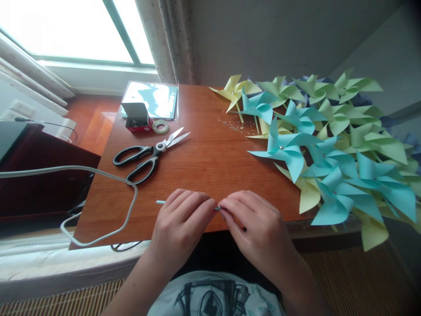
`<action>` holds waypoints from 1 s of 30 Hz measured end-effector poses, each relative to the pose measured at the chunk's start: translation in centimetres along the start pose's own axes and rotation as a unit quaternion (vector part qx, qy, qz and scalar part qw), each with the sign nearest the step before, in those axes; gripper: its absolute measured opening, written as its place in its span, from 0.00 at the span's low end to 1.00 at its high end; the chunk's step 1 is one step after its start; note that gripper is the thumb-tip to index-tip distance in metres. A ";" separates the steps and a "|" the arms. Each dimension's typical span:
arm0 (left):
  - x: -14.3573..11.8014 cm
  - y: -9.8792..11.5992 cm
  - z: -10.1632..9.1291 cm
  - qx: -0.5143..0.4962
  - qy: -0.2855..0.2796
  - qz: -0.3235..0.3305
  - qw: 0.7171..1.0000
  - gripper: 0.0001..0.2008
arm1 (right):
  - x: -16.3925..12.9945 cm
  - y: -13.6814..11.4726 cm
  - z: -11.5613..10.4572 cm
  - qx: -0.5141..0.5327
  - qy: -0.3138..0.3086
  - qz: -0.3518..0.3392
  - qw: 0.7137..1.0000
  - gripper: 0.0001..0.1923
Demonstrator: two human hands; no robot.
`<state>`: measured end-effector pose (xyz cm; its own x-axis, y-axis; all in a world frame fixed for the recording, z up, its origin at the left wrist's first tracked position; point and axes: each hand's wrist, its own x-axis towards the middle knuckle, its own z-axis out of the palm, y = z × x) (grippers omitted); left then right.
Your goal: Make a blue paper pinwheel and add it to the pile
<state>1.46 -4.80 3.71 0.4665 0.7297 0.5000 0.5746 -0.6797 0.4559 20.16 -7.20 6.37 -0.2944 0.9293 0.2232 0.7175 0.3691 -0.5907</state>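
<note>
A thin light-blue stick [160, 202], like a rolled paper tube, lies across my two hands above the table's near edge. My left hand [184, 219] is closed around its length, and the left end pokes out past the fingers. My right hand [258, 221] pinches the stick near its other end, close beside the left fingertips. Most of the stick is hidden under the fingers. To the right spread several paper pinwheels, among them a blue pinwheel [282, 148], a yellow pinwheel [233, 91] and a green pinwheel [334, 117].
Open black-handled scissors [154, 153] lie on the wooden table [210, 162]. Behind them are a tape roll [160, 127], a small red box [138, 123] and a glossy sheet pack [154, 98]. Small metallic bits [235, 125] are scattered by the pinwheels. A white cable [134, 202] loops at the left.
</note>
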 end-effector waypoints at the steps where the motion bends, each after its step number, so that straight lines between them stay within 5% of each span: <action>1: 0.0 0.0 0.0 0.003 0.002 0.001 1.000 0.07 | 0.0 0.0 0.0 -0.003 -0.001 0.002 1.000 0.07; 10: 0.4 0.0 -0.1 0.042 -0.010 0.037 0.998 0.05 | 0.2 -0.1 0.4 0.022 0.002 0.018 1.000 0.07; 16: 0.1 0.0 -1.0 0.092 0.122 0.059 0.986 0.19 | 0.2 0.2 0.0 0.104 0.062 0.046 0.992 0.05; 19: -0.3 0.6 -1.2 0.047 0.219 0.002 0.975 0.24 | 0.2 0.2 -0.1 0.137 0.102 0.070 0.983 0.05; 21: -0.4 1.3 -0.8 -0.077 0.214 -0.103 0.968 0.23 | 0.2 0.2 0.1 0.155 0.120 0.085 0.977 0.05; 23: -0.4 2.3 0.2 -0.247 0.149 -0.208 0.935 0.15 | 0.2 0.0 0.5 0.178 0.133 0.099 0.970 0.05; 25: -0.3 3.2 1.3 -0.385 0.104 -0.297 0.867 0.11 | 0.2 -0.2 1.1 0.200 0.147 0.112 0.962 0.04; 30: 0.1 4.8 3.6 -0.545 0.177 -0.395 0.718 0.07 | -0.1 -0.8 2.2 0.237 0.172 0.134 0.947 0.04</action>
<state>6.65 -7.74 3.30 -0.0259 0.9862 -0.1637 -0.3923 0.1406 0.9090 18.23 -7.63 5.12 0.1390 0.9682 0.2078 0.3490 0.1485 -0.9253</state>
